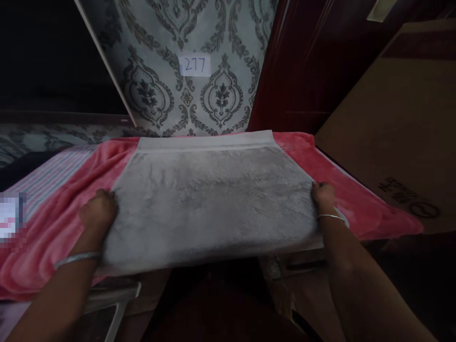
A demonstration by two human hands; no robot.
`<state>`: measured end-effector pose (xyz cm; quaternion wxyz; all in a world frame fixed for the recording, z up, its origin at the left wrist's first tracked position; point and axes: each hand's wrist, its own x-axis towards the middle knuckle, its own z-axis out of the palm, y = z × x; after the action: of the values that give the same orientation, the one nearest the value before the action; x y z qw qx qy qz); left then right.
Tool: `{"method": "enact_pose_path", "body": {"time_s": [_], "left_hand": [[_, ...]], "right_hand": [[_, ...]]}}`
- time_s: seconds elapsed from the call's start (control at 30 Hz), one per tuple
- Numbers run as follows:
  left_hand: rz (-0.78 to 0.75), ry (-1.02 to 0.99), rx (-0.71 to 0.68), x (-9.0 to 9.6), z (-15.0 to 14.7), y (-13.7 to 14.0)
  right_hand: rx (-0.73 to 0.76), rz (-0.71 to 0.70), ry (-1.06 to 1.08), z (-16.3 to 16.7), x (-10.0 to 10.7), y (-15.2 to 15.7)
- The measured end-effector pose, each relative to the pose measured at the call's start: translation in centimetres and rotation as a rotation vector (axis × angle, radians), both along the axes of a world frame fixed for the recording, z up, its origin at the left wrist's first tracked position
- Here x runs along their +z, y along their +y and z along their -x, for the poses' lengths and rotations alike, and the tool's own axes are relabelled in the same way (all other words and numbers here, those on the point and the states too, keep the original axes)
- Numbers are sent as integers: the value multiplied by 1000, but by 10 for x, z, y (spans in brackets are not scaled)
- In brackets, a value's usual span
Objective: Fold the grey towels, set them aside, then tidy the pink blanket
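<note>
Mid-fold at frame centre: left hand and right hand closed on grey towel edges over pink blanket; next needed even lift.

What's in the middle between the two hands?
In the head view, a grey fluffy towel stretches between the left hand and the right hand, each gripping one side edge. It lies on a pink blanket.
</note>
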<state>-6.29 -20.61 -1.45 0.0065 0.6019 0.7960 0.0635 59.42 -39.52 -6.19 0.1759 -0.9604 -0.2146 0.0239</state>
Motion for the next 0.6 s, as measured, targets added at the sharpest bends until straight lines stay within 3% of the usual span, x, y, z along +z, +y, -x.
{"method": "enact_pose_path", "body": {"time_s": [0.07,0.27,0.47,0.6], "left_hand": [[67,33,38,5,-3,-3],[87,69,-86,11,2,-41],[50,106,-11,-9,27,-105],[5,92,19,-15,27,-128]], "right_hand": [[38,32,28,1,5,0],[165,73,59,10,16,-35],[-23,109,-55,10,-10,-92],[47,150,-133,-6,-29,-106]]}}
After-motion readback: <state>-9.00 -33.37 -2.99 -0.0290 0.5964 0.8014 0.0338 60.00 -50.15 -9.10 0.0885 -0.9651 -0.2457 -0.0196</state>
